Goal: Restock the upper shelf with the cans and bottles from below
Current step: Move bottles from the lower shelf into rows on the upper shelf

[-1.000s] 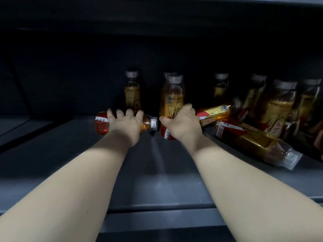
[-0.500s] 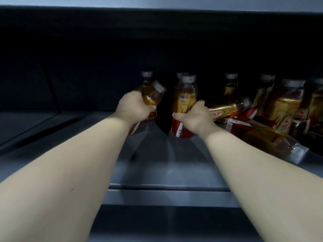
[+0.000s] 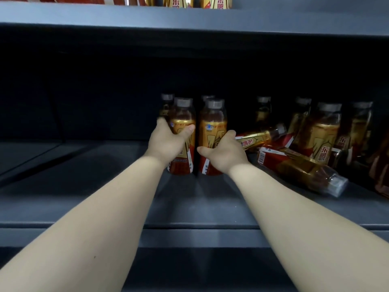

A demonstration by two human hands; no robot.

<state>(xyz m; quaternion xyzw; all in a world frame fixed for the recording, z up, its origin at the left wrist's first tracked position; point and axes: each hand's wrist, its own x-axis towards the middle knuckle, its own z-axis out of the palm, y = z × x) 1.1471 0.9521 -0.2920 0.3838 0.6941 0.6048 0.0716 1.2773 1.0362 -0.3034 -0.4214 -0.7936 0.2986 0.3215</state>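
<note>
Two bottles stand upright side by side near the middle of the lower shelf point(image 3: 189, 199), with a narrow gap between them. The left grip point(image 3: 168, 142) holds the left bottle point(image 3: 183, 114) round its waist, thumb laid across the gold label, fingers hidden behind it. The right grip point(image 3: 223, 152) is wrapped round the right bottle point(image 3: 212, 127) low down, thumb at the red band, fingers curled round the far side. Both bottles have grey caps, amber drink and a gold-over-red label. The right one shows a small round blue mark. White strips of small print near each base cannot be read, and the hands cover much of both labels.

Rear bottles point(image 3: 167, 98) show only caps and shoulders just behind the pair. To the right, two more lie on their sides. The far fallen bottle point(image 3: 259, 139) carries 东鹏 sideways. The near fallen bottle point(image 3: 299, 171) shows a barcode, its cap toward the shelf's front. Beyond them a standing group point(image 3: 317, 131) sits in deep shadow. One label there reads 东鹏, the others are too dark to read, and the outermost is cut off at the frame's edge. Above, the upper shelf point(image 3: 189, 17) bears containers point(image 3: 179, 2) cut off at the top, with 东鹏 partly legible on two.
</note>
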